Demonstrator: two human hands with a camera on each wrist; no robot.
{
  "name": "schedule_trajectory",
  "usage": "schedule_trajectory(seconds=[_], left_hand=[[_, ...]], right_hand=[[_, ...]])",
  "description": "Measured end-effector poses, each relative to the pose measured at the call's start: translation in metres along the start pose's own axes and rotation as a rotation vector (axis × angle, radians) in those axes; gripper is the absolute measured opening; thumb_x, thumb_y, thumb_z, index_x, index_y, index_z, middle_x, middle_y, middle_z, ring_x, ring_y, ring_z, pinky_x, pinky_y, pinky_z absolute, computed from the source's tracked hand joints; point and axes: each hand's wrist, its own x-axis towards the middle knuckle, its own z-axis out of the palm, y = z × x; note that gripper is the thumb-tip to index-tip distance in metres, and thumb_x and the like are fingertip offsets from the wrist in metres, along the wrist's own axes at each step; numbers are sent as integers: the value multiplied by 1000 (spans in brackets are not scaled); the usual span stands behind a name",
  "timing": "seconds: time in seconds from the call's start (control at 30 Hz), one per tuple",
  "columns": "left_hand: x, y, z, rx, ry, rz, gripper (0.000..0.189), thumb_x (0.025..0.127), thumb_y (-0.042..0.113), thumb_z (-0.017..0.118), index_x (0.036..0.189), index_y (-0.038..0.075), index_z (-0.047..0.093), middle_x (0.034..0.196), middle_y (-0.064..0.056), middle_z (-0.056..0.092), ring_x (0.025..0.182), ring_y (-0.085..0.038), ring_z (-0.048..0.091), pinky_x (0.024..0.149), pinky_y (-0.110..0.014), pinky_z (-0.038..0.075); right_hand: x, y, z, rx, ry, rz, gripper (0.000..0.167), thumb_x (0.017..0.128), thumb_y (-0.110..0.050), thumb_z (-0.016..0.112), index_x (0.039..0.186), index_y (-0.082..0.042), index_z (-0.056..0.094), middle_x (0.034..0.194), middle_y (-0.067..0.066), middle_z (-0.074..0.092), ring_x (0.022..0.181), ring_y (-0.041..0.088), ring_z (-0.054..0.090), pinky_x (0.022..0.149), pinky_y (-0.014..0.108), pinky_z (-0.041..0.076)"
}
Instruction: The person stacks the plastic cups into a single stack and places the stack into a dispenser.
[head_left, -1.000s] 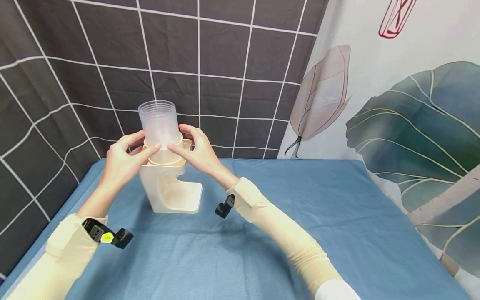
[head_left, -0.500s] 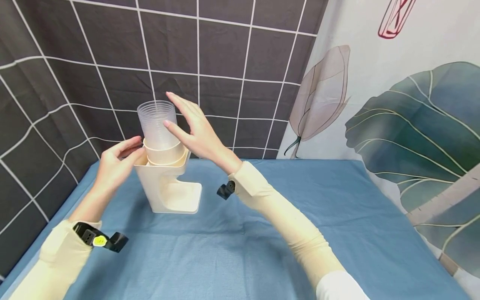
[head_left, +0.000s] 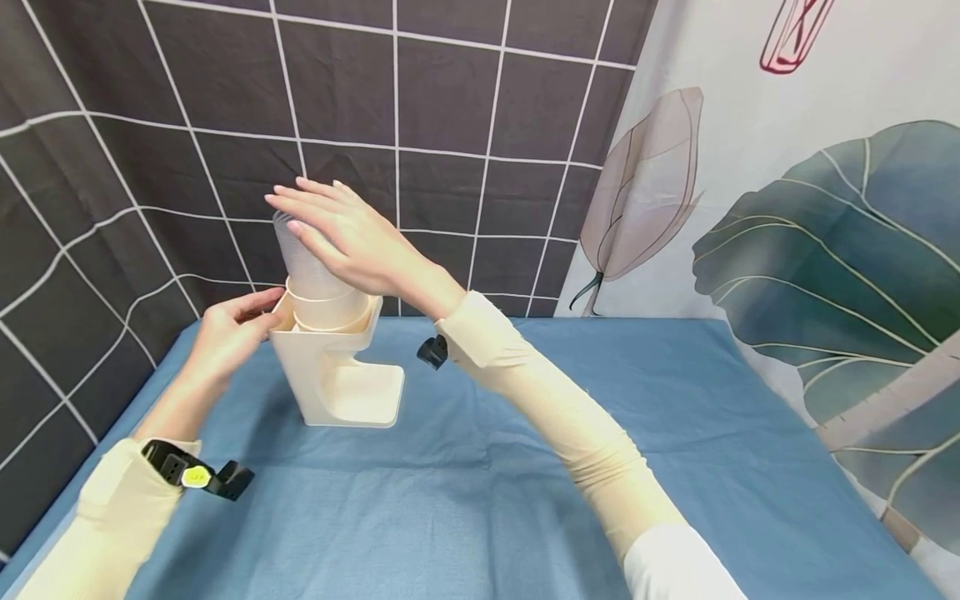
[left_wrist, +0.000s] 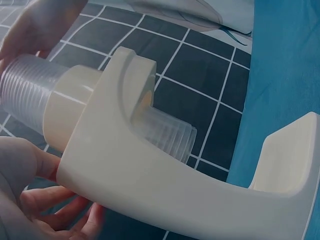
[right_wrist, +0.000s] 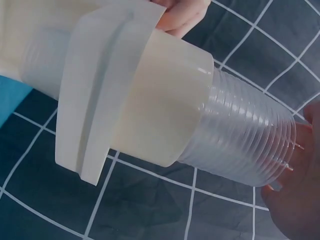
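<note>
A cream cup dispenser [head_left: 303, 375] stands upright on the blue cloth, with a round collar [head_left: 330, 312] at its top. Nested clear plastic cups [head_left: 306, 262] rise out of the collar. In the left wrist view, more clear cups [left_wrist: 167, 132] show beneath the dispenser's upper body. My left hand [head_left: 225, 335] grips the dispenser's upper left edge, thumb on one face and fingers [left_wrist: 65, 205] at the other. Laid across the top of the stack, my right hand [head_left: 356, 237] has its fingers extended and hides most of the cups' upper rim. The right wrist view shows its palm against that end.
A blue cloth [head_left: 480, 483] covers the table. Close behind the dispenser hangs a dark curtain [head_left: 465, 100] with a white grid. A pale leaf-print curtain [head_left: 765, 150] borders the right side. The dispenser's low tray foot [head_left: 367, 396] extends to the right.
My right hand has left the collar and risen onto the top of the cup stack. The left hand has slid from the collar down to the dispenser's upper left edge.
</note>
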Motion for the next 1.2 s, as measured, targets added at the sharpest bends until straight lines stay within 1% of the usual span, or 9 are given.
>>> schedule_trajectory(seconds=[0.13,0.3,0.37,0.43,0.5,0.57,0.63,0.93,1.2], left_hand=[[1,-1,0,5,-2,11,45,95,13,50,135,-7,48,79,38,48,74,20,49,65,-4,46],[0,-1,0,22,-2,3,45,96,16,50,136,-5,48,82,36,47,74,20,50,66,-4,46],[0,0,1,37,0,-4,45,96,18,50,136,-4,49,86,32,49,74,20,50,66,-4,46],[-1,1,1,59,1,-9,45,97,20,49,136,-3,49,95,19,58,74,20,49,66,-3,45],[-1,2,2,81,-1,-13,46,97,22,48,137,-3,49,107,-1,64,74,20,48,66,-3,45],[-2,2,2,97,-6,-14,46,98,23,46,137,-3,48,121,-20,60,74,21,47,65,-3,44],[-2,2,3,104,-12,-14,47,99,22,45,138,-3,47,129,-29,54,74,21,46,65,-2,43],[-2,2,3,108,-16,-21,46,99,21,44,139,-2,46,129,-30,54,74,21,45,65,-2,43],[-2,2,2,105,-22,-15,47,99,21,44,139,-4,45,131,-31,53,73,22,45,65,-1,42]], right_hand=[[3,-1,1,-2,-27,-19,42,104,-25,34,145,-17,43,150,-6,43,145,9,28,120,19,5],[3,-1,4,-19,-41,-33,42,104,-23,36,144,-16,44,149,-4,44,143,11,33,119,17,9],[3,0,6,-31,-35,-42,41,104,-24,36,144,-16,45,148,-4,45,142,12,34,118,15,10],[3,0,7,-38,-29,-46,41,104,-24,37,144,-17,45,148,-4,45,142,12,34,117,14,10],[2,0,8,-43,-23,-47,41,104,-24,37,144,-17,45,148,-4,45,142,12,34,118,15,10],[2,0,8,-48,-23,-45,41,104,-25,37,144,-18,45,148,-4,45,142,12,34,118,15,10],[1,0,9,-53,-24,-44,41,104,-25,37,144,-18,45,149,-4,45,142,12,34,118,16,11],[-3,0,14,-75,-29,-37,41,104,-26,36,144,-20,45,149,-6,44,143,11,32,118,15,10],[-9,3,28,-66,-43,-58,41,104,-25,37,143,-19,46,149,-5,44,143,12,33,119,18,12]])
